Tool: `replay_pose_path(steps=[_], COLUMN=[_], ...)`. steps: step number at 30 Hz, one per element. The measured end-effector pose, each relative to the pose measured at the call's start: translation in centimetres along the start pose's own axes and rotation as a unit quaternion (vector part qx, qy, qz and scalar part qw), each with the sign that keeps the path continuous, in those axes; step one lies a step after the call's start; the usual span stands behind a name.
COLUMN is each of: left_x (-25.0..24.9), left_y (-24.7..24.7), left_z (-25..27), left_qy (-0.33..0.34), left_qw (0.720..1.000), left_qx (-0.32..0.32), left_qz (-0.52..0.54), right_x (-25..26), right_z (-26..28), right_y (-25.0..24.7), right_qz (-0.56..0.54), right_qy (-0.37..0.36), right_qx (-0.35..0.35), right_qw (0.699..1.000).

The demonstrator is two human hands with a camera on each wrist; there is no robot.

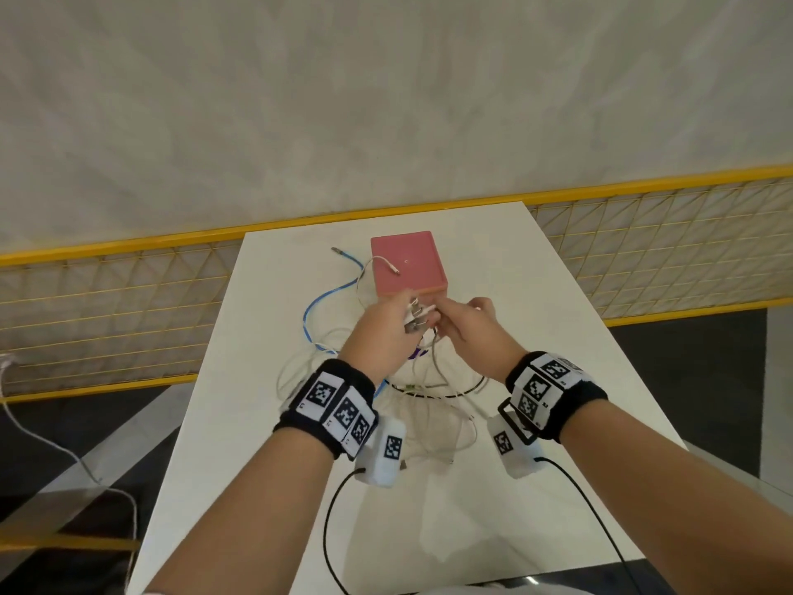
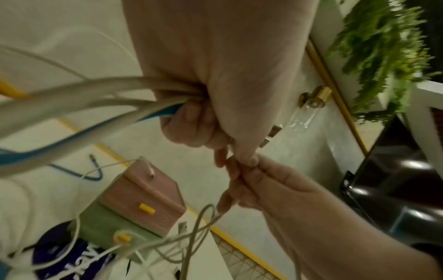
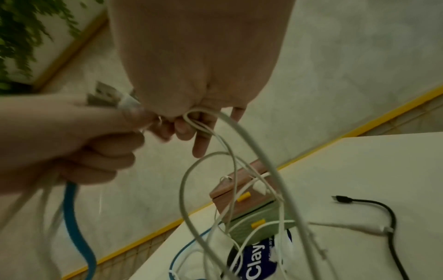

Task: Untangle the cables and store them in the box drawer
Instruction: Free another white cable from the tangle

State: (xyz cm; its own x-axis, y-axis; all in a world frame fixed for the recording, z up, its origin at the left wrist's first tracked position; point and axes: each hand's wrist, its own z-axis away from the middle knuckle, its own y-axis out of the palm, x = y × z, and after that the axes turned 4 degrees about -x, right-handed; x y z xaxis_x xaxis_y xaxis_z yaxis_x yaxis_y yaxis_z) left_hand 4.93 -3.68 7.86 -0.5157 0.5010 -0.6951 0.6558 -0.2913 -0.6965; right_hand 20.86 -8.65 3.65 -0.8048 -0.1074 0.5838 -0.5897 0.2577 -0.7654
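- Several cables (image 1: pixel 343 289) are bunched and raised over the white worktop (image 1: pixel 536 319), with loops trailing down onto it; one blue cable (image 1: pixel 319 300) curls off to the left and a black cable (image 3: pixel 383 208) lies apart on the right.
- The worktop runs out to a yellow-railed mesh barrier (image 1: pixel 128 294); past it stands a pale wall, and the wrist views catch a green plant (image 2: pixel 383 47) high at the side.
- The box (image 1: pixel 407 261) sits at the far end of the worktop, pink on top with a green lower part; both drawers, marked by yellow knobs (image 2: pixel 146 208), look closed, and one white plug end rests on its lid.
- The left hand (image 1: pixel 382 332) is fisted round a bundle of white and blue cords, plug ends sticking out above the fist.
- The right hand (image 1: pixel 467 326) pinches a thin white cord between thumb and fingertips, right against the left hand's grip.
- Judged from this, the untangling step is in hand: nothing is stored yet.
- The next move likely calls for drawing that one cord free through the loops while the left hand steadies the bundle; a snag could drag the loose end off the box.
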Motion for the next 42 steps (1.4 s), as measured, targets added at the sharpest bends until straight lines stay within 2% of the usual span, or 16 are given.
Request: replay_pose_path(steps=[4, 10, 12, 16, 18, 20, 22, 24, 26, 27, 29, 31, 34, 37, 40, 42], left_x=[0.4, 1.1, 0.9, 0.2, 0.8, 1.3, 1.4, 1.5, 1.7, 1.8, 1.0, 0.2, 0.7, 1.1, 1.5, 1.2], left_y=[-0.4, -5.7, -5.3, -0.7, 1.1, 1.5, 0.3, -1.8, -4.0, -4.6, -4.3, -2.5, 0.7, 0.2, -3.5, -5.4], left_z=[-0.2, -1.3, -0.9, 0.3, 0.3, 0.2, -0.1, -0.6, -1.1, -1.1, -0.9, -0.3, 0.1, -0.3, -1.3, -1.6], left_qy=[0.013, -0.023, -0.022, 0.018, 0.008, 0.008, 0.005, -0.022, -0.027, -0.025, -0.023, -0.011, 0.008, -0.011, -0.029, -0.032], left_qw=[0.999, 0.969, 0.977, 1.000, 0.999, 0.999, 0.999, 0.995, 0.981, 0.979, 0.990, 0.998, 0.999, 0.999, 0.987, 0.983], left_qx=[-0.029, -0.245, -0.211, -0.004, 0.022, 0.016, -0.014, -0.098, -0.187, -0.199, -0.142, -0.031, 0.038, -0.025, -0.153, -0.178], left_qz=[-0.019, 0.026, 0.035, -0.009, -0.026, -0.035, -0.042, -0.019, -0.040, -0.047, 0.001, 0.046, -0.018, -0.039, -0.027, -0.038], right_x=[-0.4, -4.3, -3.8, -1.3, -0.5, -0.4, -1.3, -3.1, -4.7, -5.1, -4.8, -3.2, -0.8, -1.5, -4.5, -5.2], right_z=[0.2, 2.4, 2.4, 1.0, 0.5, 0.3, 0.6, 1.3, 2.2, 2.3, 2.1, 1.4, 0.6, 0.7, 1.8, 2.3], right_y=[-0.2, 0.2, 0.3, 0.0, -0.3, -0.4, -0.4, -0.5, -0.2, -0.1, 0.3, 0.2, -0.3, -0.7, -0.7, -0.6], right_qz=[0.011, 0.049, 0.046, 0.037, 0.041, 0.049, 0.046, 0.027, 0.065, 0.087, 0.096, 0.090, 0.078, 0.093, 0.108, 0.088], right_qy=[-0.029, 0.088, 0.079, 0.029, -0.002, -0.023, 0.009, 0.087, 0.114, 0.115, 0.101, 0.064, -0.004, -0.005, 0.087, 0.107], right_qx=[0.024, 0.054, 0.056, 0.034, 0.035, 0.036, 0.053, 0.071, 0.062, 0.059, 0.048, 0.022, 0.006, 0.006, 0.028, 0.032], right_qw=[0.999, 0.993, 0.994, 0.998, 0.999, 0.998, 0.997, 0.993, 0.989, 0.988, 0.989, 0.994, 0.997, 0.996, 0.990, 0.990])
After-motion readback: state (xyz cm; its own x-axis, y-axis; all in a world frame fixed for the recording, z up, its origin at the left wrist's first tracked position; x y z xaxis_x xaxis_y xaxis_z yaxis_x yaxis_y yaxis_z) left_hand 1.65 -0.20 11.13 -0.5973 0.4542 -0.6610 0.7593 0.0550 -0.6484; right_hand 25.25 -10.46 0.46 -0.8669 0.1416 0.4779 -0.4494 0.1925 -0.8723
